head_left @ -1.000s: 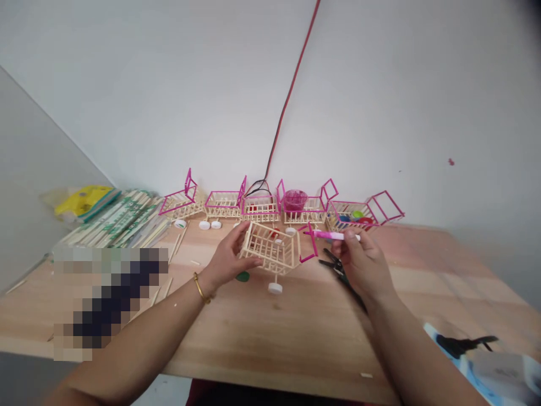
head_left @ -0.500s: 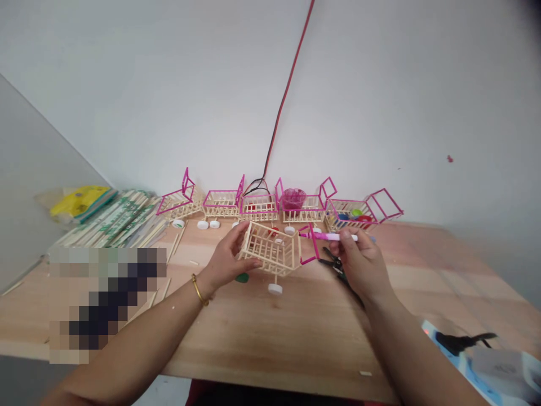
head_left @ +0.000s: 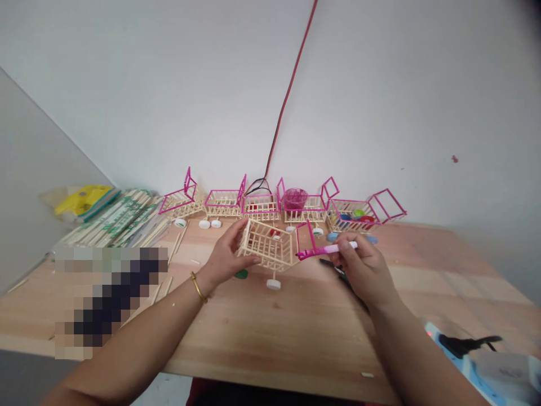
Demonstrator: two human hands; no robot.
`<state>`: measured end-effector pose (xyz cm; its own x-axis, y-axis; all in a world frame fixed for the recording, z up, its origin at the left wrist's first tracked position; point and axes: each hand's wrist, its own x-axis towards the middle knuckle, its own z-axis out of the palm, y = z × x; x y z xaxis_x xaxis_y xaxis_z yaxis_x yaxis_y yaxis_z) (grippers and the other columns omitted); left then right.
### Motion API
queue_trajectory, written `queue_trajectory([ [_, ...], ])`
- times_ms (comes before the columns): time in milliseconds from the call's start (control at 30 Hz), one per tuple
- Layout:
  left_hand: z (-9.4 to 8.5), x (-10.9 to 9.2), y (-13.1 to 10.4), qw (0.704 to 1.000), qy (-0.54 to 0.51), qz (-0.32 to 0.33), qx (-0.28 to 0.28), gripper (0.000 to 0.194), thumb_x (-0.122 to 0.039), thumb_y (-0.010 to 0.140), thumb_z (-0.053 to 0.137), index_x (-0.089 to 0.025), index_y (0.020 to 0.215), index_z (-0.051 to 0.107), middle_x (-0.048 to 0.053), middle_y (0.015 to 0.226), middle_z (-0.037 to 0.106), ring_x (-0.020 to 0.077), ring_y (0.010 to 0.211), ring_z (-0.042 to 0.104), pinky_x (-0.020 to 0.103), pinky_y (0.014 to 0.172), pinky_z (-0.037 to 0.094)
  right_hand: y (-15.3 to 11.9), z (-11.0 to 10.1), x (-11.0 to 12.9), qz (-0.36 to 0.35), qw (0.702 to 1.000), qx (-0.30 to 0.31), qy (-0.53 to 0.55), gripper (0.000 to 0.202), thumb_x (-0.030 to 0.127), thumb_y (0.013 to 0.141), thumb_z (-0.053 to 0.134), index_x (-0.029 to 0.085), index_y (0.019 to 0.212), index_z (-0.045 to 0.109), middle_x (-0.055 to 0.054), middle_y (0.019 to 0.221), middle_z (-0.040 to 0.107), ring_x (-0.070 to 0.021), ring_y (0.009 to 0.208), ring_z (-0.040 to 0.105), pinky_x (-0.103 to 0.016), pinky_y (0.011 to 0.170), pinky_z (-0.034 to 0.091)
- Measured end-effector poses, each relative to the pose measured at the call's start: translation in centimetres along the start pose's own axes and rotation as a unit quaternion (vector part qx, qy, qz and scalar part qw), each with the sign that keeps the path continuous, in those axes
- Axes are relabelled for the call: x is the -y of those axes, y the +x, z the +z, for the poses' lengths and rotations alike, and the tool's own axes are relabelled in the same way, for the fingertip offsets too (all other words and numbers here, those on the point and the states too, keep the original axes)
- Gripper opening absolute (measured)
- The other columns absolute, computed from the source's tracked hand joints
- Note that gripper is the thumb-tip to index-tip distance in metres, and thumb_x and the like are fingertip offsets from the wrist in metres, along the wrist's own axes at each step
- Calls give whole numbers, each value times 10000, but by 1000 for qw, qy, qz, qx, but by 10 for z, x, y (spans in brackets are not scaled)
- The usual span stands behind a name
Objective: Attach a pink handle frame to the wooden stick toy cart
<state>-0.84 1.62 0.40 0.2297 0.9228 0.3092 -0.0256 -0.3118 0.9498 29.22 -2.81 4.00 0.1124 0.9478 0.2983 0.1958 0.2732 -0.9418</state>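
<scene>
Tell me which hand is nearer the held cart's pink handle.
Right. The right hand holds a marker with its tip at the pink handle; the left hand grips the stick cart at its opposite end.

From the pale wooden-stick cart, a way over the light wooden table opens at six o'clock, between the forearms, and another at three, beyond the right hand. The row of pink-rimmed stick carts bars eleven to two, backed by the white wall. Paper-wrapped sticks block ten; a black long-handled tool obstructs four.
</scene>
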Motion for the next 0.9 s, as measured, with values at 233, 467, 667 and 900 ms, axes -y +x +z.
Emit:
queue_trajectory([
  [233, -1, 4, -3, 1000, 14, 15, 22, 1001, -425, 578, 944, -217, 1455, 510, 159, 1470, 531, 354, 1335, 551, 476, 1118, 486, 0, -1, 4, -35, 994, -79, -68, 372, 605, 878, 654, 236, 854, 622, 6, 642, 657, -147, 575, 623, -254, 547, 521],
  [467, -3, 6, -5, 998, 49, 38, 29, 993, -431, 586, 940, -233, 1461, 513, 158, 1476, 514, 358, 1352, 525, 486, 1148, 443, -5, -3, -5, -85, 981, -113, -133, 324, 564, 910, 635, 240, 932, 637, -19, 726, 709, -169, 629, 675, -285, 598, 549],
  [667, -3, 0, -2, 999, 41, 30, 16, 1008, -436, 568, 946, -224, 1455, 517, 150, 1468, 530, 356, 1347, 534, 473, 1144, 448, -6, -8, -2, -110, 983, -48, -137, 278, 507, 936, 623, 240, 861, 643, 2, 667, 660, -151, 587, 613, -272, 574, 492],
  [900, -1, -12, -1, 999, -23, -27, -14, 941, -510, 633, 895, -216, 1444, 519, 132, 1447, 586, 321, 1334, 555, 438, 1131, 468, -2, -2, -2, -34, 996, -38, 75, 291, 535, 877, 702, 250, 876, 640, 22, 664, 640, -135, 610, 606, -254, 594, 502],
])
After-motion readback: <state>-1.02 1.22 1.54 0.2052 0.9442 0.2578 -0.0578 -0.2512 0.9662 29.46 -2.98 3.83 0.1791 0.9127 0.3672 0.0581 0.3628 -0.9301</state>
